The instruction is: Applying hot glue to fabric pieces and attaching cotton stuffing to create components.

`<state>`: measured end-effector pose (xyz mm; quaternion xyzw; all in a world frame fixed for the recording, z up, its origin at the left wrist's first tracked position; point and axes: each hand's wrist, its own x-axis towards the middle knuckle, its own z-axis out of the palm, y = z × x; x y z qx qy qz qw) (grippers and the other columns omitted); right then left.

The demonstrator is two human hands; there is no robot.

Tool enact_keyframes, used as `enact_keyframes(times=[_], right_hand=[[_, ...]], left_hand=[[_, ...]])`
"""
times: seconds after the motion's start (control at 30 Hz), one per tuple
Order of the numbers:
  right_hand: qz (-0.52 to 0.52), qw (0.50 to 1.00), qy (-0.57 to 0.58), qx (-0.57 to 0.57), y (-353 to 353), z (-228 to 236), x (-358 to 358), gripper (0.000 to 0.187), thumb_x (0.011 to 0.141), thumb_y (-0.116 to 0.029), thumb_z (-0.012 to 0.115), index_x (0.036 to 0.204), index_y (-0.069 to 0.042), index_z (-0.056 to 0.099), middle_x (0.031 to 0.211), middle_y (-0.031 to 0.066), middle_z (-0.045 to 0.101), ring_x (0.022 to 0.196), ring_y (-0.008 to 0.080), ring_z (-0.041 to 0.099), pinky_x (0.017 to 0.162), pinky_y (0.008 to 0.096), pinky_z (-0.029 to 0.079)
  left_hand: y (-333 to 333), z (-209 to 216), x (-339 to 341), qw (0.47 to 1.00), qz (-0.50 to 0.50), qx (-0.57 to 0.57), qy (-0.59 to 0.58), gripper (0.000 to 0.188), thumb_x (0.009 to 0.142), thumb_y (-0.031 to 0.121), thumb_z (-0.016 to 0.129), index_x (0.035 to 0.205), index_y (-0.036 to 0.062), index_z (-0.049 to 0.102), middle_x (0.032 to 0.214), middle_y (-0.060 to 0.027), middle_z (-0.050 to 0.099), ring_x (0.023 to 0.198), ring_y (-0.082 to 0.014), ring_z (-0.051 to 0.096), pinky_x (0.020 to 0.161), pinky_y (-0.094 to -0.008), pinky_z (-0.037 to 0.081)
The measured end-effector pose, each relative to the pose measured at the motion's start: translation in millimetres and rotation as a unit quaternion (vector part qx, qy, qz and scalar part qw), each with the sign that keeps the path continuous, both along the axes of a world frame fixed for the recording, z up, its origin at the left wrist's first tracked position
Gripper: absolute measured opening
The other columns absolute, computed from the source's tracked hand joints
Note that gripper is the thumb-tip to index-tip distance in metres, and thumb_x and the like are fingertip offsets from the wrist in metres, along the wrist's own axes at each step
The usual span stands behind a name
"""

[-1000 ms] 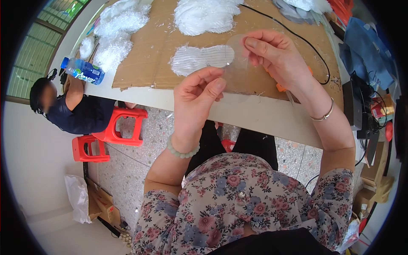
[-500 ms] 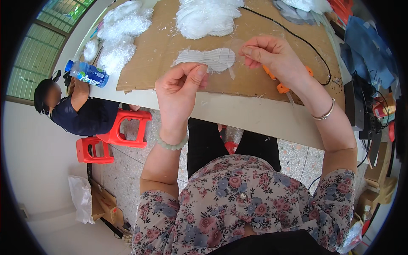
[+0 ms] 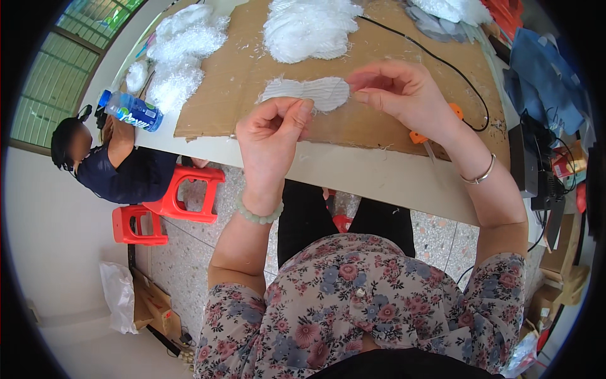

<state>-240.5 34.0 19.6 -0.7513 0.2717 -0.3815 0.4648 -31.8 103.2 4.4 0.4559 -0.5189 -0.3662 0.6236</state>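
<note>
One left hand [image 3: 270, 129], pinched narrow, contents unclear, and a slightly parted right hand [image 3: 407, 96] hover over cardboard [image 3: 218, 95] bearing a ribbed white pad [image 3: 325, 92]; a light touch should spare its frayed edges.

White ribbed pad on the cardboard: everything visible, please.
The pad is white, elongated and slightly narrowed mid-length, with a rounded right end, lengthwise ribs and frayed, stringy edges; it looks like soft fibre. It lies flat on the brown cardboard. The left hand hides part of its near edge; whether the right hand touches its right end is unclear.
</note>
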Motion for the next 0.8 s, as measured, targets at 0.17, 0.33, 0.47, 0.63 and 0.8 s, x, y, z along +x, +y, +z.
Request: enact_keyframes(times=[0.17, 0.33, 0.47, 0.63, 0.8], right_hand=[[-0.017, 1.0, -0.016, 0.018, -1.6, 9.4, -1.4, 0.025, 0.086, -0.004, 0.061, 0.11, -0.006, 0.063, 0.084, -0.0005, 0.063, 0.072, 0.0028, 0.054, 0.063, 0.0171, 0.044], [-0.04, 0.997, -0.021, 0.059, -7.1, 21.2, -10.0, 0.018, 0.086, -0.004, 0.061, 0.103, -0.004, 0.067, 0.084, -0.0004, 0.063, 0.07, 0.0035, 0.055, 0.062, 0.0175, 0.043], [-0.085, 0.993, -0.016, -0.083, -10.3, 15.7, -10.4, 0.018, 0.085, -0.003, 0.061, 0.101, -0.004, 0.068, 0.081, 0.0001, 0.059, 0.072, 0.0052, 0.055, 0.062, 0.0184, 0.043], [-0.107, 0.977, 0.052, -0.177, -8.4, 20.2, -9.3, 0.019, 0.084, -0.001, 0.06, 0.101, -0.005, 0.068, 0.079, 0.0003, 0.052, 0.073, 0.0065, 0.053, 0.063, 0.0193, 0.043], [-0.146, 0.984, -0.064, -0.082, -27.2, 25.2, -12.6, 0.019, 0.087, -0.004, 0.059, 0.104, -0.003, 0.067, 0.08, -0.0011, 0.057, 0.066, 0.007, 0.05, 0.061, 0.0199, 0.042]], left_hand=[[-4.1, -0.6, -0.2, 0.998, -0.033, 0.02, 0.044, 0.011, 0.084, 0.009, 0.067, 0.085, -0.0012, 0.066, 0.068, -0.0024, 0.061, 0.056, -0.0062, 0.052, 0.051, -0.0192, 0.042], [-4.5, 2.5, -14.4, 0.989, -0.097, -0.013, 0.111, 0.017, 0.086, 0.012, 0.065, 0.092, -0.0033, 0.064, 0.067, -0.0055, 0.061, 0.057, -0.0095, 0.055, 0.05, -0.0208, 0.042], [-3.5, 1.3, -15.6, 0.986, -0.11, -0.002, 0.124, 0.018, 0.086, 0.014, 0.065, 0.092, -0.0033, 0.064, 0.067, -0.0053, 0.061, 0.057, -0.0098, 0.055, 0.05, -0.0206, 0.042], [-10.9, -12.6, -4.7, 0.972, -0.101, 0.051, 0.204, 0.021, 0.088, 0.019, 0.062, 0.092, -0.0014, 0.064, 0.067, -0.0039, 0.059, 0.054, -0.0089, 0.052, 0.048, -0.0205, 0.04], [-12.4, -7.7, 14.1, 0.951, -0.073, 0.028, 0.301, 0.021, 0.09, 0.021, 0.06, 0.092, 0.0006, 0.063, 0.066, -0.0019, 0.057, 0.056, -0.0089, 0.051, 0.049, -0.0211, 0.04]])
